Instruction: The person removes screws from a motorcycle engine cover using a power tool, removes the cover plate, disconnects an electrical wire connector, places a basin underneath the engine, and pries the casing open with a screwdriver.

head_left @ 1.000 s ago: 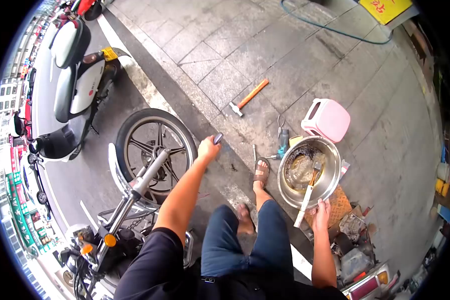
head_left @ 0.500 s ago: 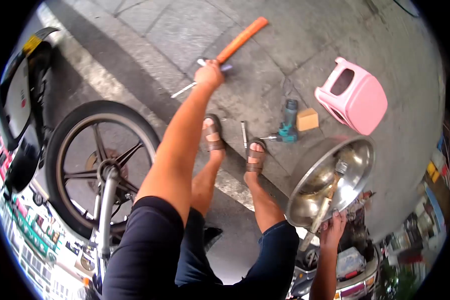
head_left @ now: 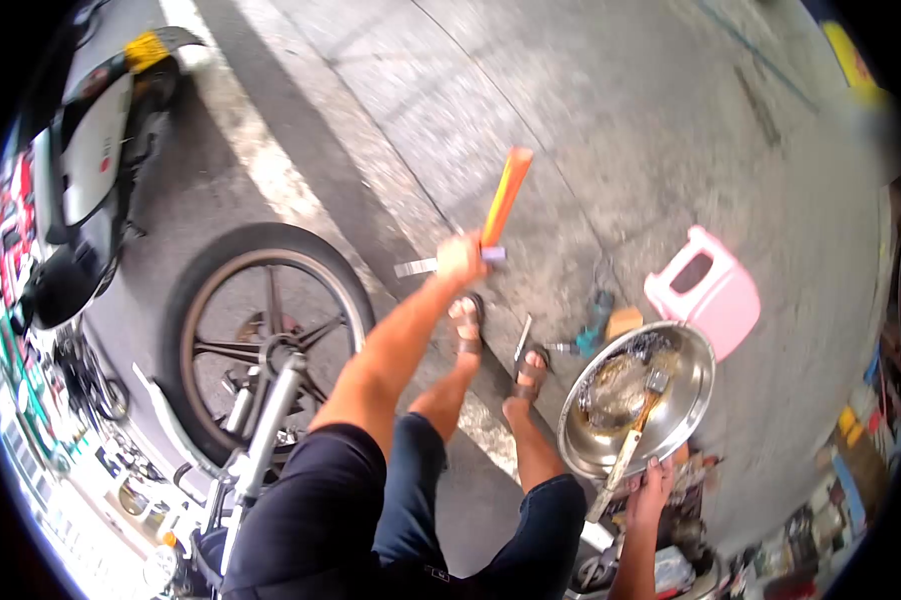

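My left hand (head_left: 461, 258) is closed around a long orange bar-like object (head_left: 508, 190). A slim silver tool (head_left: 416, 268) sticks out of the same fist, with a pale purple end (head_left: 494, 254) on the other side; its kind is unclear. At the lower right, my right hand (head_left: 653, 488) grips the near rim of a steel bowl (head_left: 693, 400). The bowl is tilted toward me, with dark wet residue inside. A brush (head_left: 635, 437) with a worn wooden handle rests in it, bristles inside and handle across the rim.
A motorcycle wheel (head_left: 176, 350) stands at my left, with a scooter (head_left: 101, 170) beyond it. Near my right foot lie a teal cordless drill (head_left: 596, 318), a metal rod (head_left: 524, 337) and a small tan block (head_left: 624, 321). A pink stool (head_left: 726, 305) is behind the bowl.
My left hand, with the orange object and silver tool, has come lower and closer to my feet. The bowl has turned to show more of its inside. The view has shifted.
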A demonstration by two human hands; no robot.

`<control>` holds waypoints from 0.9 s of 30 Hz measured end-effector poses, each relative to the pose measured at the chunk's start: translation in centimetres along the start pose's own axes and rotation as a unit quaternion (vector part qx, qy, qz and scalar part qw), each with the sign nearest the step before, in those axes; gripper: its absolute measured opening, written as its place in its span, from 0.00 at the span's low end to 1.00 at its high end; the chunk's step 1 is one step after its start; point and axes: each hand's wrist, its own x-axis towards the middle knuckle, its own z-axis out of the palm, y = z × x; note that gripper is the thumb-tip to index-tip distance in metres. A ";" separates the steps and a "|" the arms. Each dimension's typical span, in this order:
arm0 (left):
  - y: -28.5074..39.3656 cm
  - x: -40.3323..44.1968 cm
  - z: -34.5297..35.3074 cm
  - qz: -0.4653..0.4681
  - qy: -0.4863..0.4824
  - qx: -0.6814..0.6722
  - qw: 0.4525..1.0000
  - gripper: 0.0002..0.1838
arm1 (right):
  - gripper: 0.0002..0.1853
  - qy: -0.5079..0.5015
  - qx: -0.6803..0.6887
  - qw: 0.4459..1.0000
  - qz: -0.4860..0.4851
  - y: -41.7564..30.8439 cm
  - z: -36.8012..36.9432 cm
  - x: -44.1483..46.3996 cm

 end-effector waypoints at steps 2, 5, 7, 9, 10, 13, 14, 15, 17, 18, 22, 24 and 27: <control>-1.0 -6.2 -3.4 -0.017 0.072 -0.111 0.991 0.16 | 0.14 -0.014 -0.027 0.999 -0.025 -3.6 2.9 -2.7; -0.9 -16.1 -13.1 -0.063 0.077 -0.246 0.964 0.17 | 0.11 -0.040 -0.007 0.999 -0.037 -9.5 8.9 -8.5; -0.6 -21.4 -19.5 -0.054 0.110 -0.286 0.950 0.21 | 0.10 -0.103 -0.023 0.992 -0.066 -12.8 11.9 -10.8; 0.0 -24.8 -26.6 -0.097 0.138 -0.325 0.931 0.21 | 0.06 -0.150 -0.016 0.986 -0.066 -16.9 15.6 -13.0; 0.5 -29.7 -31.0 -0.126 0.123 -0.362 0.915 0.21 | 0.06 -0.169 -0.022 0.981 -0.088 -18.6 16.4 -17.8; -0.2 -30.0 -36.4 -0.143 0.270 -0.431 0.849 0.18 | 0.06 -0.249 -0.042 0.960 -0.121 -23.7 21.9 -18.0; -1.4 -29.3 -37.6 -0.147 0.295 -0.434 0.839 0.18 | 0.06 -0.267 -0.064 0.953 -0.127 -25.3 24.0 -18.2; -2.6 -28.5 -39.2 -0.172 0.304 -0.487 0.800 0.21 | 0.06 -0.283 -0.086 0.946 -0.132 -26.7 26.0 -17.9; -4.9 -28.0 -42.7 -0.191 0.334 -0.537 0.751 0.24 | 0.06 -0.341 -0.107 0.921 -0.157 -28.7 29.7 -16.7; -6.3 -27.9 -44.7 -0.213 0.350 -0.526 0.745 0.24 | 0.06 -0.363 -0.122 0.908 -0.169 -30.1 32.7 -16.7; -10.7 -29.1 -46.8 -0.202 0.423 -0.559 0.684 0.21 | 0.05 -0.410 -0.172 0.874 -0.195 -31.7 39.5 -15.5; -11.8 -30.9 -48.7 -0.237 0.480 -0.543 0.647 0.20 | 0.05 -0.447 -0.205 0.849 -0.192 -33.3 45.2 -14.4; -16.1 -31.3 -48.8 -0.249 0.545 -0.581 0.550 0.18 | 0.05 -0.472 -0.266 0.823 -0.173 -36.0 52.4 -15.7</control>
